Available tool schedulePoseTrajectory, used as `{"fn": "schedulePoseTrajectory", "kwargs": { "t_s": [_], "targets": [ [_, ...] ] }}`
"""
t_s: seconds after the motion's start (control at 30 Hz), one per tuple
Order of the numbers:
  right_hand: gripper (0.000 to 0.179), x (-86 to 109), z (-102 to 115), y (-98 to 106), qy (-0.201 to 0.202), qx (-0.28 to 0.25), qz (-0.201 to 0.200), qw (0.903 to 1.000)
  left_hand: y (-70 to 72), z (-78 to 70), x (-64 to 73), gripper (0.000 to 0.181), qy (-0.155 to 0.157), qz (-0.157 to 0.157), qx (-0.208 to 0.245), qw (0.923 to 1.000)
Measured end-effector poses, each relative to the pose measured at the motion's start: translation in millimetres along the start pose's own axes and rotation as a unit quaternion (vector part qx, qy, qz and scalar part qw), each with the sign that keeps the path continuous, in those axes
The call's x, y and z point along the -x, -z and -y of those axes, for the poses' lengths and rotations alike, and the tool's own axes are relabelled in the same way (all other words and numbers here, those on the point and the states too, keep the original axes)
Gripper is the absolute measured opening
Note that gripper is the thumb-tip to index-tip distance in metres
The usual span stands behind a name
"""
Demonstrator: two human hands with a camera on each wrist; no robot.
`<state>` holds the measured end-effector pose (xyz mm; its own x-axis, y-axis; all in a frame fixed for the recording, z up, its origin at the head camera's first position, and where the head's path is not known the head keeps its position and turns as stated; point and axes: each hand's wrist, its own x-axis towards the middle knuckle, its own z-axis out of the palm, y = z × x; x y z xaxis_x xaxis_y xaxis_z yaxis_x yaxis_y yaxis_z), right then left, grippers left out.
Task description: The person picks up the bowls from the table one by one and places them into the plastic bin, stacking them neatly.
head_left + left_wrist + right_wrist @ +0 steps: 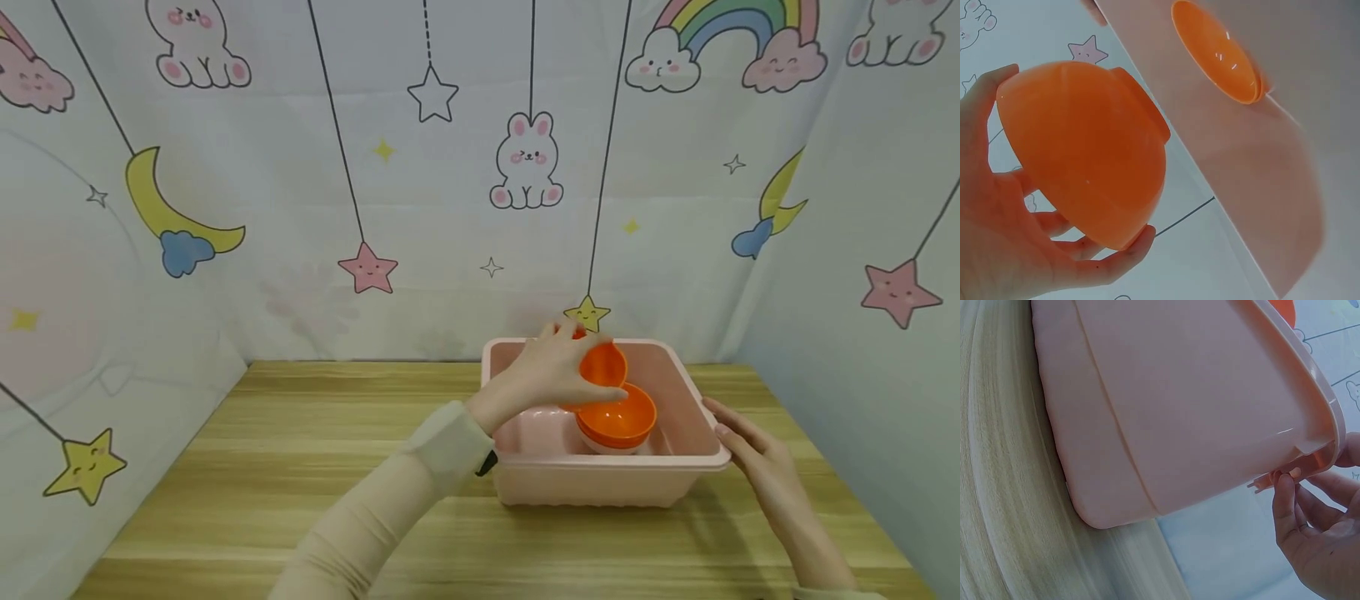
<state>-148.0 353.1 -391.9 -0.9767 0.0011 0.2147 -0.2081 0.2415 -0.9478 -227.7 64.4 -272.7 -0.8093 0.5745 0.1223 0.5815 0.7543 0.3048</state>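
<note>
My left hand grips an orange bowl by its rim, above the inside of a pink plastic tub. In the left wrist view that bowl is tilted on its side, thumb and fingers spread round the rim. Stacked orange bowls sit inside the tub below it, with a paler piece at their base; how many is hard to tell. On the tub's right side, my right hand holds the rim. The right wrist view shows the right hand's fingers curled at the rim corner.
The tub stands on a wood-grain table. Behind and at both sides hangs a pale cloth printed with rabbits, stars and moons. A small dark object shows by the left wrist, beside the tub.
</note>
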Motion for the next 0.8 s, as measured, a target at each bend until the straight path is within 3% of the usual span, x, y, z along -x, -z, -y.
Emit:
{"fn": "schedulePoseTrajectory", "kwargs": {
  "t_s": [0.37,0.57,0.8],
  "targets": [
    [0.047,0.3,1,-1,0.005,-0.007,0.003,1.0,-1.8,-1.1,-8.3,0.071,-0.017,0.036,0.001,0.9992],
    [0.048,0.2,1,-1,0.001,0.001,0.002,1.0,-1.0,-2.1,-20.1,0.073,-0.031,0.061,0.003,0.9977],
    [0.048,0.7,1,0,-0.005,0.001,0.002,1.0,-4.2,-1.1,-34.2,0.072,-0.047,0.069,-0.011,0.9964]
  ]
}}
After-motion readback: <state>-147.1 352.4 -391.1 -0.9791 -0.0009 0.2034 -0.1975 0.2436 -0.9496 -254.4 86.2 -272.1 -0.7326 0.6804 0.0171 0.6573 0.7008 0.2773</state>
